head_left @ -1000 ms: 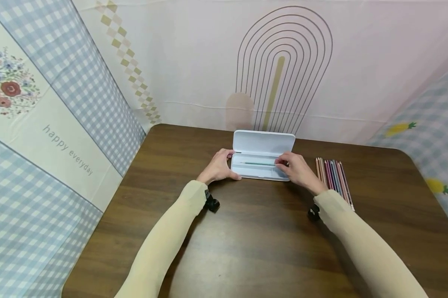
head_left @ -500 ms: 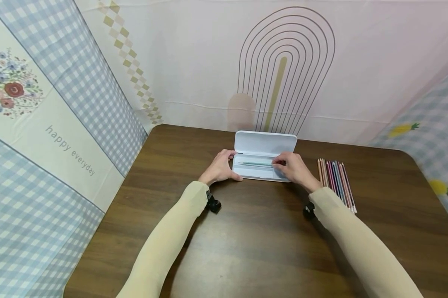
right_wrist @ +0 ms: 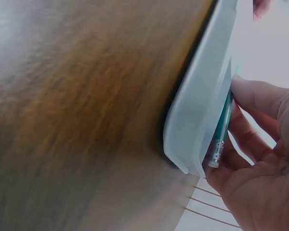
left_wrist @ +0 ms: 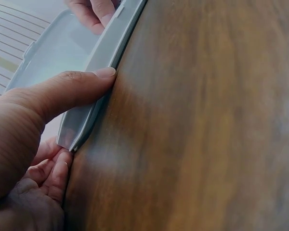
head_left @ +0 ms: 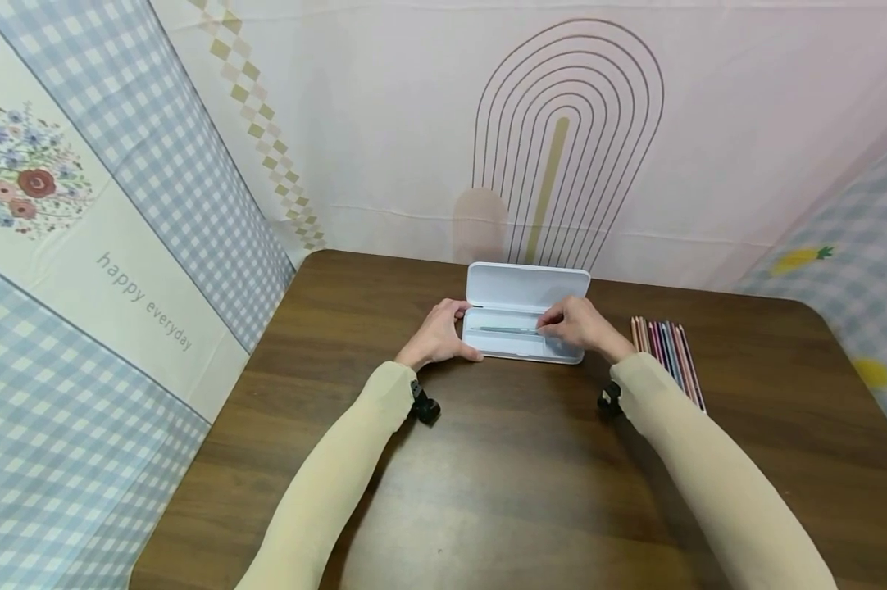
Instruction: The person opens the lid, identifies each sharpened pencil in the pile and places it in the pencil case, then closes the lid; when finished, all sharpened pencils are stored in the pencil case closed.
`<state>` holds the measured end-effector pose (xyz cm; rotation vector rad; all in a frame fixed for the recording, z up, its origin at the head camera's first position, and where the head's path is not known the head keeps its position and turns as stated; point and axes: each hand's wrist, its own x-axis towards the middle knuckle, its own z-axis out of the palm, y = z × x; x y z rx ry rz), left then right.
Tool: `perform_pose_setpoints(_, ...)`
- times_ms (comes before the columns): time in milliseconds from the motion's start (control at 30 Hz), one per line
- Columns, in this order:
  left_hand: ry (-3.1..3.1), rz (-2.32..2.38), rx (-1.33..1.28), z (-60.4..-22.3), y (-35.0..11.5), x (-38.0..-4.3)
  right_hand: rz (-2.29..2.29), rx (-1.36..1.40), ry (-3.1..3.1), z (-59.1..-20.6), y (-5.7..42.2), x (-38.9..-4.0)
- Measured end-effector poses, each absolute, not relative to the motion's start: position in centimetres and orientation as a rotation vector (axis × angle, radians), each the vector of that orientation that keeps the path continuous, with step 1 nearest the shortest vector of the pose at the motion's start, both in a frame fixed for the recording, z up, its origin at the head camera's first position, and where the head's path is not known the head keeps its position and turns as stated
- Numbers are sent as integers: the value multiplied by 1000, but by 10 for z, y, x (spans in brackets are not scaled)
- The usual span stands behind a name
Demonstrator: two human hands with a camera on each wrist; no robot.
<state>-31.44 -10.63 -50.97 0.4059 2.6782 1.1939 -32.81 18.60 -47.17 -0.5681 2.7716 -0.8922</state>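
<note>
A pale blue-white pencil case [head_left: 528,285] lies on the table with its hinged lid raised toward the wall. At the case's left end, my left hand [head_left: 438,332] grips it, the thumb [left_wrist: 82,89] on the front side and the other fingers round the back corner. Inside lies a green pencil [head_left: 504,330], lengthwise and close to the inner divider. My right hand [head_left: 578,324] reaches into the right half and pinches that pencil near its back end. In the right wrist view, its metal ferrule and white eraser [right_wrist: 214,161] show below the thumb.
Several coloured pencils [head_left: 668,348] lie side by side on the brown wooden table [head_left: 480,475], right of the case and partly behind the right sleeve. A patterned cloth [head_left: 384,147] hangs behind the table's far edge. Each wrist wears a small black camera [head_left: 426,410].
My right hand has shifted a little left along the case, and the pencil has slid left with it. The left hand keeps its grip on the case. The head view has drifted slightly.
</note>
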Motion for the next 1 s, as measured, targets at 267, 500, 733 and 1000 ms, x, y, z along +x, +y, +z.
perform_pose_setpoints(267, 2691, 1189, 409, -510, -105, -316, -809, -674, 2731, -469, 185, -333)
perform_pose_setpoints(500, 2689, 1182, 404, -510, -105, -315, -792, -668, 2703, -467, 182, -334)
perform_pose_setpoints(733, 2695, 1185, 422, -509, -106, -313, -785, -594, 2666, -465, 181, -335)
perform_pose_setpoints(1000, 2686, 1192, 412, -509, -106, -312, -780, -605, 2686, -465, 181, -332)
